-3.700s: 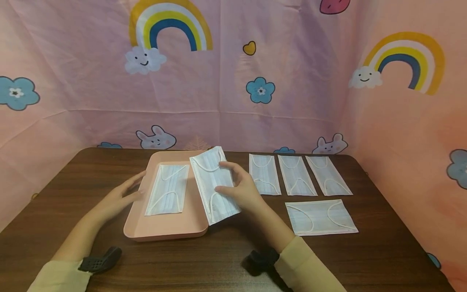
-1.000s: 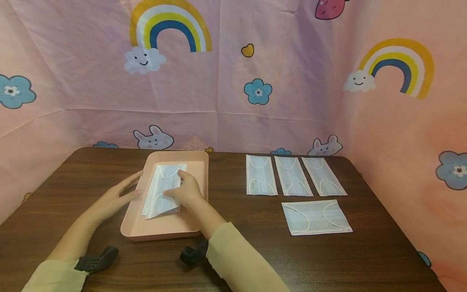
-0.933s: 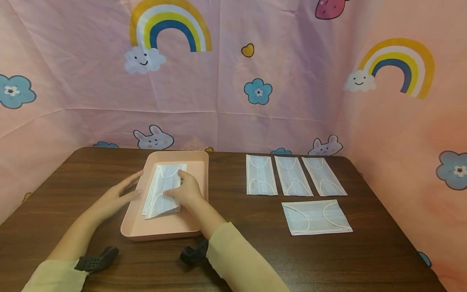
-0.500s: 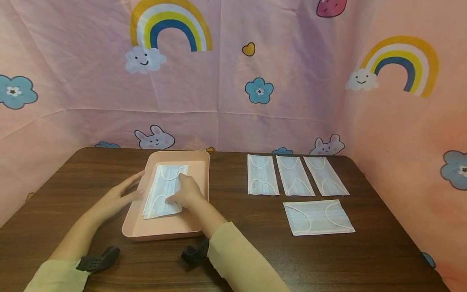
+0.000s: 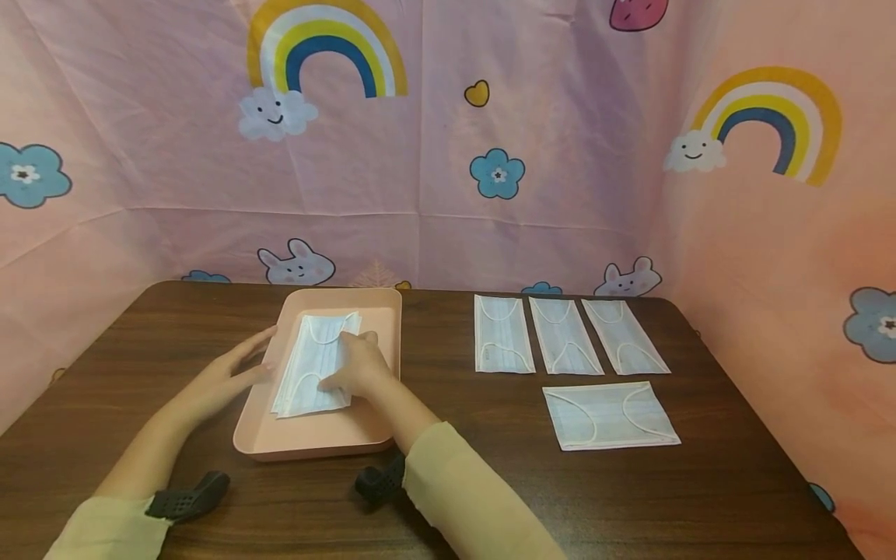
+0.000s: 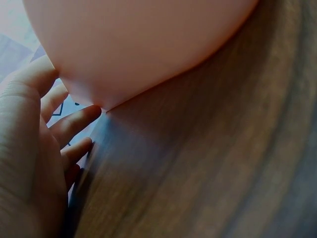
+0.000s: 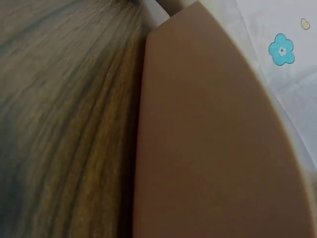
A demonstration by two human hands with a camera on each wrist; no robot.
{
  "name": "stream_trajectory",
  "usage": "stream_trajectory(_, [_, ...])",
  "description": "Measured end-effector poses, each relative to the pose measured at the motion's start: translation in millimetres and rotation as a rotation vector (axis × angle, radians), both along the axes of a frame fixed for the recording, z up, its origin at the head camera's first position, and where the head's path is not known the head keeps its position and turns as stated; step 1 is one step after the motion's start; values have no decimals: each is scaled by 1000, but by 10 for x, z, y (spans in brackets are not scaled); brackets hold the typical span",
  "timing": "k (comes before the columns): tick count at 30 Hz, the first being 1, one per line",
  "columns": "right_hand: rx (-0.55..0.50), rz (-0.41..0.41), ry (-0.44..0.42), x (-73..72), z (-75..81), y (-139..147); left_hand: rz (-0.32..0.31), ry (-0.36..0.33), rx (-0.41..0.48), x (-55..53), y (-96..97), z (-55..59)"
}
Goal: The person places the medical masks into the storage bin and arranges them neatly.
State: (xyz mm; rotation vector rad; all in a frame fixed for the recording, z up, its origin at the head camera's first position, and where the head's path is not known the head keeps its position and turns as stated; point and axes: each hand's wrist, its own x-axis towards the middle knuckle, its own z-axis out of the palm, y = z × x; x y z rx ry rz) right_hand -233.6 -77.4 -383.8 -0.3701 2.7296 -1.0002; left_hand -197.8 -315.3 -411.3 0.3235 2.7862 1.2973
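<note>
Right hand rested on stacked masks inside pink tray, whether gripping cannot be told, tray's nine-o'clock rim touched by spread left hand, four loose masks laid toward three o'clock.

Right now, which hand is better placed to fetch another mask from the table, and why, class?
Probably the right hand, once it leaves the stacked masks: it is nearer the four loose masks. The left hand touches the opposite side of the pink tray, farther from them.
</note>
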Motion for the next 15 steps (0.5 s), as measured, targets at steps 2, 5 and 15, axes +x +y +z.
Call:
stream_trajectory(2, [31,-5,13,16,14,5,3,-1,-4,1,-4,1])
stream_trajectory(5, [75,-21,22,55,38,10,4,-2,-14,-1,-6,0])
stream_trajectory(15, [13,-52,48,215,142,97,-4,-7,24,3,8,-4])
